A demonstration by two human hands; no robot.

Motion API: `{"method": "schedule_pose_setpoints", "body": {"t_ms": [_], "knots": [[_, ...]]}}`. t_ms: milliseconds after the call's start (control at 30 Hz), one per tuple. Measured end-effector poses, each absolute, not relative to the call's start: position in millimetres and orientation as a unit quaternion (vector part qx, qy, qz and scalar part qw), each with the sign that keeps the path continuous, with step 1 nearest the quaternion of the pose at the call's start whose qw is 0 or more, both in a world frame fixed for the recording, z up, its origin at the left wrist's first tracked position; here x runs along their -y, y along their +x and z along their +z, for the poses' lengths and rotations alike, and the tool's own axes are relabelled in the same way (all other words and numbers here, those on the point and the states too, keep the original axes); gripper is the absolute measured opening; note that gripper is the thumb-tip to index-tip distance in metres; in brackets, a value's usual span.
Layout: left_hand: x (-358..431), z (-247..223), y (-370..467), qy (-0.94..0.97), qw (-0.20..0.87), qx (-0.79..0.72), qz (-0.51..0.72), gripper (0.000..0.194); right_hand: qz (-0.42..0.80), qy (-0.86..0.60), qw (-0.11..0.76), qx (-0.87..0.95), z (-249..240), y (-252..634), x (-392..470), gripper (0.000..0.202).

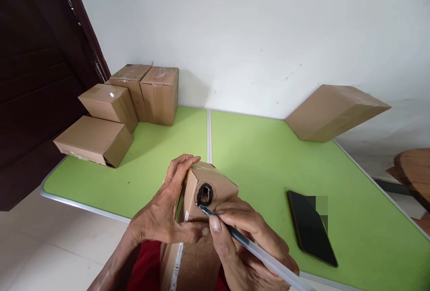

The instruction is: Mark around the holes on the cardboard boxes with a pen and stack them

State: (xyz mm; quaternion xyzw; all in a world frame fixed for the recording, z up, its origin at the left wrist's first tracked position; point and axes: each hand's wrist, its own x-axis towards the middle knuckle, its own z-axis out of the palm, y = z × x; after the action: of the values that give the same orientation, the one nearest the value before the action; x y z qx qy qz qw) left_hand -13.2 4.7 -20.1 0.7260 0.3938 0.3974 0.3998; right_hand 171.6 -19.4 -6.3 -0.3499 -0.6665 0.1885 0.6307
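Note:
My left hand (161, 210) grips a small cardboard box (215, 176), fingers over its far left edge and thumb across its near side. A hole in the face toward me is ringed with thick black ink (205, 194), and a thin line runs around that ring. My right hand (251, 241) pinches a pen (248, 244) with a clear barrel. Its tip meets the box at the lower left of the black ring. Below, brown cardboard (198, 264) with a white printed strip rests over red cloth; I cannot tell whether it is a separate box.
Several closed cardboard boxes (159, 98) stand at the back left of the green table (248, 147). Another box (336, 111) sits tilted at the back right against the white wall. A dark phone (311, 230) lies right of my hands. Brown furniture (414, 172) is at the far right.

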Motion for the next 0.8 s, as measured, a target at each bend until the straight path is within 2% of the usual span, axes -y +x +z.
{"method": "schedule_pose_setpoints", "body": {"t_ms": [233,800], "knots": [[-4.1,-18.5,-12.9,0.72,0.405,-0.407,0.39,0.117,0.192,-0.358,0.608,0.682,-13.1,179.5,22.5,0.023],[-2.3,-20.2,-15.6,0.719,0.407,-0.405,0.391,0.115,0.187,-0.407,0.659,0.604,-15.1,180.8,22.2,0.014]]}}
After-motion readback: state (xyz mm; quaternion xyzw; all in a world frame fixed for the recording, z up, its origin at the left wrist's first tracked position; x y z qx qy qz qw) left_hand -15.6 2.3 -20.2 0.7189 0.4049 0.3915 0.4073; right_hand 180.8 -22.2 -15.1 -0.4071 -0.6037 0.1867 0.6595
